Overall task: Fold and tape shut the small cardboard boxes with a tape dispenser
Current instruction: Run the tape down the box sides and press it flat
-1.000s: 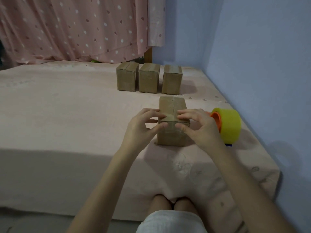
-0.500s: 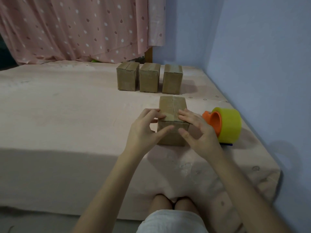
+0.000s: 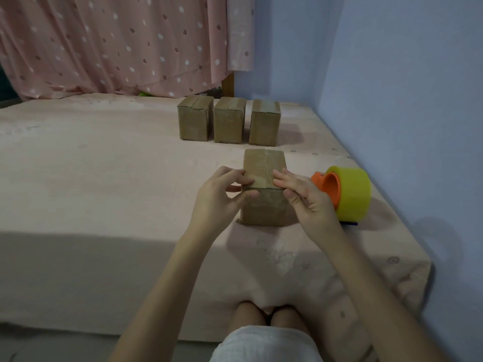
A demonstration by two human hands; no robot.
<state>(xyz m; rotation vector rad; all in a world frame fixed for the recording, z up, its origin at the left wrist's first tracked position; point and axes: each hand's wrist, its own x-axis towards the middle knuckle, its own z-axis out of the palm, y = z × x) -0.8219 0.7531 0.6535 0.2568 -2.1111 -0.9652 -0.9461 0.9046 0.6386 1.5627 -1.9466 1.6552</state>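
**Q:** Fingers (image 3: 241, 178) of the left hand (image 3: 219, 197): how are they disposed?

**A:** Curled. They lie on the near left top edge of the small cardboard box (image 3: 264, 176), with the thumb pressed against the near face just below that edge, so the corner is pinched between them.

**Q:** Where does this box stand?

**A:** Upright on the pink bed sheet (image 3: 104, 178), at centre frame, flaps closed along a lengthwise seam. Three further boxes (image 3: 230, 124) stand in a row at its 12 o'clock, near one another, well apart from the hands.

**Q:** And the right hand (image 3: 305, 202)?

**A:** At the box's 3 o'clock side. Its fingers lie loosely bent over the near right top edge, fingertips on the top flap, thumb beside the right near corner. Whether it grips or merely presses cannot be told.

**Q:** Position of the tape dispenser (image 3: 350, 194)?

**A:** At 3 o'clock of the box, just beyond the right hand, lying on the sheet: a yellow tape roll on an orange core, near the blue wall (image 3: 405, 100). A dotted pink curtain (image 3: 117, 43) hangs at 11 o'clock.
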